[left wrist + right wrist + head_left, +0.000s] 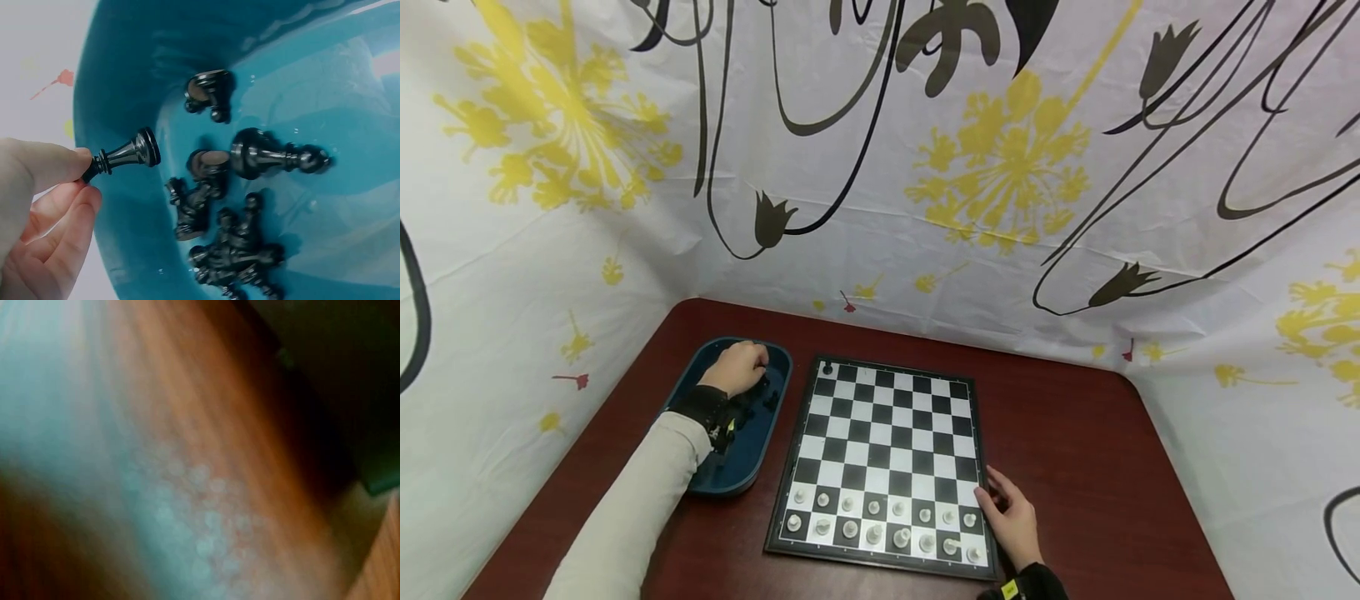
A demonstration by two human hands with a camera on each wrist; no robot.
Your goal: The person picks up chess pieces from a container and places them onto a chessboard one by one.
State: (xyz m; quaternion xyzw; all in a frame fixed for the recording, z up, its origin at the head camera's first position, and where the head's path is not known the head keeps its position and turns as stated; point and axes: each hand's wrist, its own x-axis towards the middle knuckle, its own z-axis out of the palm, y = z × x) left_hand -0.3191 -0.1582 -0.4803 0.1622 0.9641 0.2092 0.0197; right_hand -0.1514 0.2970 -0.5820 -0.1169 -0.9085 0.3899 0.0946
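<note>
Over the far end of a blue tray (784, 379), my left hand (736, 368) pinches a black chess piece (130, 154) between thumb and fingers. The piece lies sideways in the left wrist view, its round base pointing away and its top covered by the fingertips. Several black chess pieces (269, 153) lie tumbled in the tray below. My right hand (1015, 523) rests against the right edge of the chessboard (880, 433), thumb at the border. White pieces (874, 533) fill the two near rows. One black piece (827, 367) stands on the far left corner square.
The dark red-brown table (1060, 433) carries the tray on the left and the board in the middle. A white cloth (865, 275) printed with yellow flowers and dark tulips hangs around the back and sides. The right wrist view is badly blurred.
</note>
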